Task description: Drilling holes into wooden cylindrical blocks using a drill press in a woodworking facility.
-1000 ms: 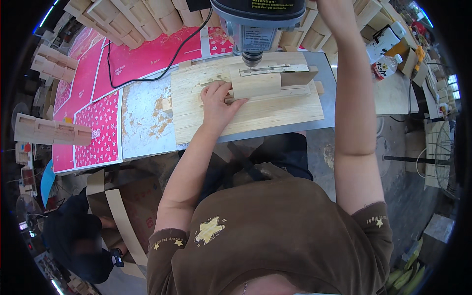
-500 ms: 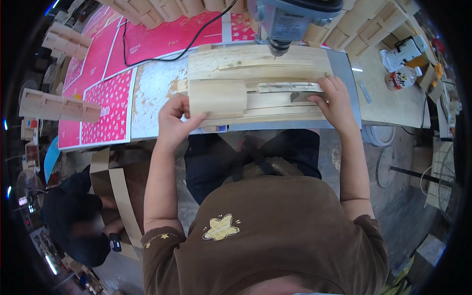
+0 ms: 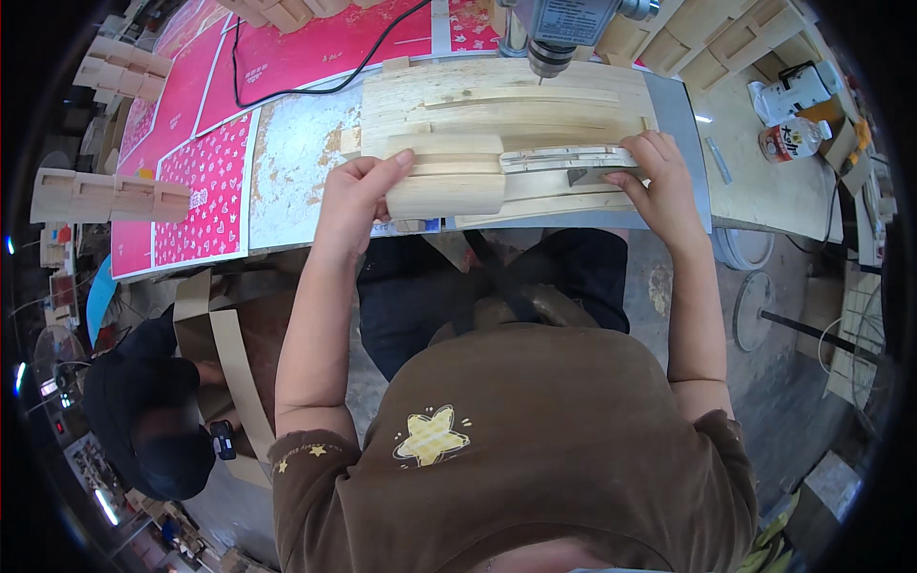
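Observation:
A pale, curved wooden block (image 3: pixel 444 191) with a groove along its far side lies on the wooden jig board (image 3: pixel 516 116). My left hand (image 3: pixel 361 196) grips its left end, thumb on top and fingers curled at the end. To the right, my right hand (image 3: pixel 659 177) is closed on the end of a narrow, light strip (image 3: pixel 564 159) with dark marks, which reaches to the block's right end. Beneath the strip, close to my right thumb, is a small grey metal piece (image 3: pixel 579 177). Above the board hangs a drill chuck (image 3: pixel 549 59) with a thin bit, apart from the block.
Stacked wooden pieces (image 3: pixel 110 196) stand at the left on pink printed sheets (image 3: pixel 220 181). A black cable (image 3: pixel 315 91) crosses the sheets. Right of the board are a bottle (image 3: pixel 793 140) and a marker-like stick (image 3: pixel 718 160). Another person (image 3: pixel 153 411) crouches by a cardboard box (image 3: pixel 239 372) at lower left.
My left hand has changed its grip, its thumb now on top of the block. The block has turned, showing its groove, and sits slightly further right against the strip. The view has shifted a little.

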### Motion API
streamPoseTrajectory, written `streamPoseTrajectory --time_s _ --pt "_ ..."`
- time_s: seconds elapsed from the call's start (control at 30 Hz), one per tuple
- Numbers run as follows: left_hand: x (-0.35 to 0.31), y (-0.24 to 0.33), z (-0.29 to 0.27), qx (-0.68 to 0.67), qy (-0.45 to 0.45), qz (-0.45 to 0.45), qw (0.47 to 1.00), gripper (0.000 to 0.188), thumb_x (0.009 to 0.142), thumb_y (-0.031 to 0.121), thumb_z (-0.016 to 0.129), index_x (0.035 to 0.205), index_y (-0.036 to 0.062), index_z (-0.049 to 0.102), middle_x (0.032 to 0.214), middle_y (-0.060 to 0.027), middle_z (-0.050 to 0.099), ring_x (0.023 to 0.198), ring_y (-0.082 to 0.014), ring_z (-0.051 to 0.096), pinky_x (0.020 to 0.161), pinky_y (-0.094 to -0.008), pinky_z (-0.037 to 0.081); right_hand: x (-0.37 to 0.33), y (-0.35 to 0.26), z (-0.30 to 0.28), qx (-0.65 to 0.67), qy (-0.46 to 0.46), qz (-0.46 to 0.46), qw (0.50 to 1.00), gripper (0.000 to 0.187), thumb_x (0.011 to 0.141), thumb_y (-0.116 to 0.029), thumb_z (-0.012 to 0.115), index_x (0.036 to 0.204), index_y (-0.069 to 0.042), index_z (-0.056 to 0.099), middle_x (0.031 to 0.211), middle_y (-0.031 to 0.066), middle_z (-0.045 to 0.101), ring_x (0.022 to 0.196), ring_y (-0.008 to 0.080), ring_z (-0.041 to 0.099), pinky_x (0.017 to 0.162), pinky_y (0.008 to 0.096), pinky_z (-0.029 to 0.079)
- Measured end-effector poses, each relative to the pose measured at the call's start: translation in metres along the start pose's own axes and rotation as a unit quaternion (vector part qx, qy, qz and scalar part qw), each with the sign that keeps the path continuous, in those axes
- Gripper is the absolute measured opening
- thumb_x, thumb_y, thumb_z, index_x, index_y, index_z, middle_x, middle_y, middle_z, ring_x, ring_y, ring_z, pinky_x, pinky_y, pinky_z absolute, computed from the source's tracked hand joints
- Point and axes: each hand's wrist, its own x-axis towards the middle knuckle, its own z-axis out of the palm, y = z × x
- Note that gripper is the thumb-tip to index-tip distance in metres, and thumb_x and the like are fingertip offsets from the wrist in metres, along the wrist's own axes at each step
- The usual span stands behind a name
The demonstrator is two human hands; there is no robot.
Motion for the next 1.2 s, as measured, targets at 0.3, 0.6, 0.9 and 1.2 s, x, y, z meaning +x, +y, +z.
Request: streamPoseTrajectory --time_s 0.3,0.6,0.9,1.2 --pt "0.011 -0.022 0.057 -0.065 -0.056 0.017 0.996 0.035 0.077 0.028 0.076 0.090 0.0001 0.059 0.075 -0.0017 0.058 0.065 -0.0059 0.053 0.058 -0.0193 0.043 0.007 -0.004 0.008 -0.028 0.018 -0.011 0.999 0.029 0.068 -0.010 0.071 0.092 -0.003 0.056 0.089 0.0116 0.056 0.089 0.0318 0.051 0.077 0.0393 0.042" --pt "0.026 -0.061 0.072 0.357 0.087 0.404 0.837 0.081 0.055 0.021 0.084 0.124 0.0011 0.047 0.108 -0.0131 0.052 0.100 -0.0307 0.052 0.094 -0.0497 0.038 0.029 0.023 0.029 -0.014 0.094 -0.008 0.995 0.053 0.064 -0.005 0.075 0.113 -0.006 0.054 0.098 0.0124 0.058 0.096 0.0333 0.050 0.085 0.0394 0.042" --pt "0.062 -0.065 0.058 0.425 0.137 0.436 0.782 0.072 0.058 0.030 0.080 0.120 0.0053 0.054 0.083 -0.0041 0.054 0.087 -0.0239 0.051 0.091 -0.0442 0.032 0.052 0.013 0.030 0.128 0.130 0.008 0.983 0.075 0.069 -0.007 0.075 0.134 -0.011 0.039 0.115 0.0123 0.054 0.110 0.0290 0.049 0.093 0.0404 0.039" --pt "0.066 -0.066 0.060 0.411 0.122 0.428 0.795 0.068 0.059 0.030 0.079 0.118 0.0044 0.057 0.079 -0.0055 0.053 0.082 -0.0246 0.051 0.083 -0.0391 0.034 0.182 -0.023 -0.124 0.132 0.191 -0.060 0.971 0.033 0.091 -0.024 0.047 0.091 0.006 0.060 0.073 0.0161 0.061 0.068 0.0214 0.058 0.064 0.0330 0.044"
